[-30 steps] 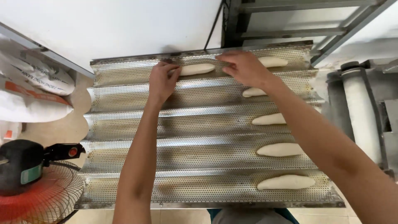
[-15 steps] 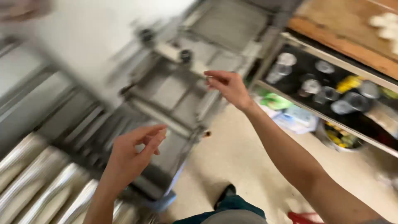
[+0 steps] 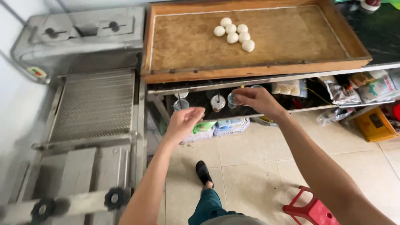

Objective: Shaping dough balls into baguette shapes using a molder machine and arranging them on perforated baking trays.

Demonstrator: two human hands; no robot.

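Our left hand (image 3: 183,123) and right hand (image 3: 256,100) reach out empty over the floor toward the wooden tray (image 3: 258,68). The left fingers curl loosely, a little apart; the right fingers bend and bunch near the thumb, holding nothing. The dough balls (image 3: 234,32), six of them, sit clustered at the tray's far side, well apart from both hands.

We judge the main risk to be the reach. The balls lie deep in the tray, so we must stretch across its raised rim, and a forearm could press on that edge. The balls touch one another, so a pinch at one could drag or dent its neighbour. Beneath the tray, cups (image 3: 217,102) stand on a dark shelf just by the right hand; a low sweep could knock them.

The dough looks smooth, pale and round. The tray bed is brown and matte, with a plain wood frame. To the left, the machine (image 3: 93,104) is dull grey metal with a ridged belt. A red stool (image 3: 310,210) stands on pale tiles.
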